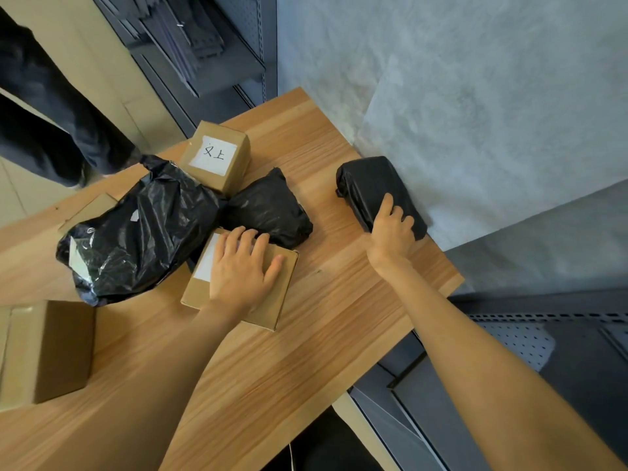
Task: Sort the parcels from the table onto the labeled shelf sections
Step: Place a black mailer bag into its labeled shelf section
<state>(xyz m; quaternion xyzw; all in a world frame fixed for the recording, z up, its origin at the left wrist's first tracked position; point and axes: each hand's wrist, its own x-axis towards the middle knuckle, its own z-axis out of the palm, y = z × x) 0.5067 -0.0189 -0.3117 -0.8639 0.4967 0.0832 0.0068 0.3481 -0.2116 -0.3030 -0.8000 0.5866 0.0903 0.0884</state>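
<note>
The left hand (pixel 243 266) lies flat, fingers spread and straight, on a flat cardboard box (pixel 272 300) with a white label. The right hand (pixel 390 232) curls its fingers over the near end of a black-wrapped parcel (pixel 370 185) at the wall edge of the wooden surface (pixel 339 334) — gripping it. Beyond the left hand's fingertips sits another black parcel (pixel 268 205); to its left, a big crumpled black bag (pixel 136 236), and past that a labelled small box (pixel 217 158).
</note>
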